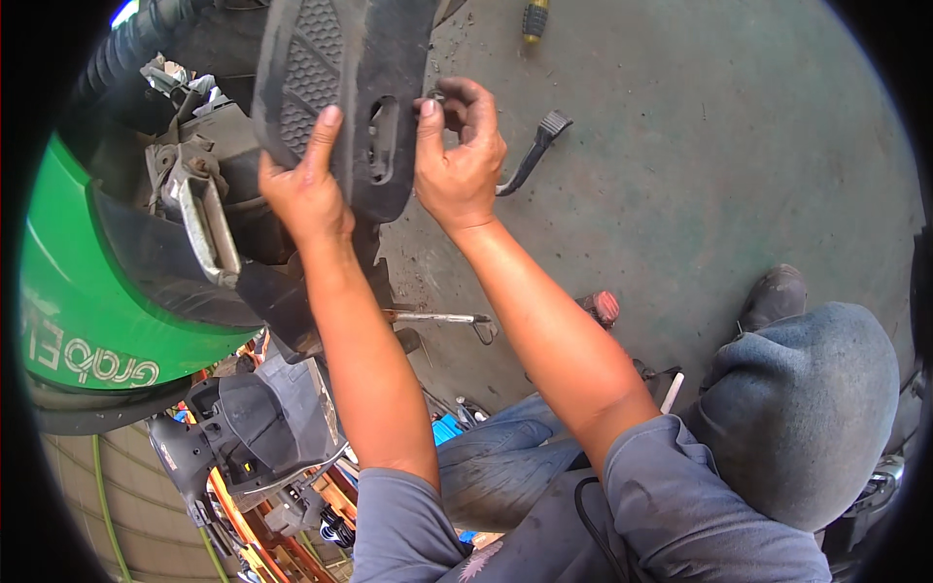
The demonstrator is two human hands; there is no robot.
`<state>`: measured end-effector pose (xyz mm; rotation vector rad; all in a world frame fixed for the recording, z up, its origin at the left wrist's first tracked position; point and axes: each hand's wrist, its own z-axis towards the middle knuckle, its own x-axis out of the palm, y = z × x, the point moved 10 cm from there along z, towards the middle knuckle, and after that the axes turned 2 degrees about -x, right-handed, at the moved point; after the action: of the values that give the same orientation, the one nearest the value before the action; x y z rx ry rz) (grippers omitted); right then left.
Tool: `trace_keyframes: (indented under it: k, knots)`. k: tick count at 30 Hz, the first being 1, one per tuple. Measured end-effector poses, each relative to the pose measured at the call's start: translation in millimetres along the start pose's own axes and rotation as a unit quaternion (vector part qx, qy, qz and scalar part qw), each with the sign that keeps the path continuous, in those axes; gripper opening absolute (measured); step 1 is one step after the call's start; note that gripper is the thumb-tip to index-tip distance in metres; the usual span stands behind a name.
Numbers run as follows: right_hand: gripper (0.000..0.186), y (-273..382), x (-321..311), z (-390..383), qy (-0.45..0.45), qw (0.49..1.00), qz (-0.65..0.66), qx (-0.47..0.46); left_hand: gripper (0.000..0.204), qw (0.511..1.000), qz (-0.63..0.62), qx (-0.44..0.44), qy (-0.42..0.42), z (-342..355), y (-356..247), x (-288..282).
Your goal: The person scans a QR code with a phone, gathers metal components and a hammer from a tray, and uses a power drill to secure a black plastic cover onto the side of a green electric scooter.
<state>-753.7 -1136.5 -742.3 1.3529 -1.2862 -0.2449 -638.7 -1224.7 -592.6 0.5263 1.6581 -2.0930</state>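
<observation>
A black plastic panel (364, 58) with a honeycomb-textured strip and a long oval slot hangs in front of me at the upper middle. My left hand (306, 189) grips its lower left edge, the thumb laid on the textured face and the fingers hidden behind. Beside the panel's right edge, my right hand (459, 155) has its fingers curled toward the thumb. Something small and dark may sit between those fingertips, but I cannot make it out. Just right of this hand, a black lever with a ribbed pad (533, 155) reaches over the floor.
To the left stands a green vehicle body panel (126, 301) with a bare metal bracket (206, 223) above it. A yellow-and-black screwdriver handle (535, 21) lies at the far side of the floor. A red-ended tool (603, 308) and a metal bar (437, 317) are near my forearms.
</observation>
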Motion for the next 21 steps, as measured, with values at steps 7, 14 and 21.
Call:
trace_keyframes:
  k: [7, 14, 21]
  knots:
    - [0.02, 2, 9, 1, 0.018, 0.998, 0.048, -0.021, 0.033, 0.998, 0.045, 0.041, 0.0, 14, -22, 7]
    - [0.02, 7, 9, -3, 0.043, 0.998, 0.025, -0.026, 0.034, 0.994, 0.073, 0.082, -0.012, 9, -13, 1]
    - [0.021, 17, 23, -3, 0.085, 0.995, -0.012, -0.049, 0.033, 0.992, 0.09, 0.084, -0.008, 14, -16, 0]
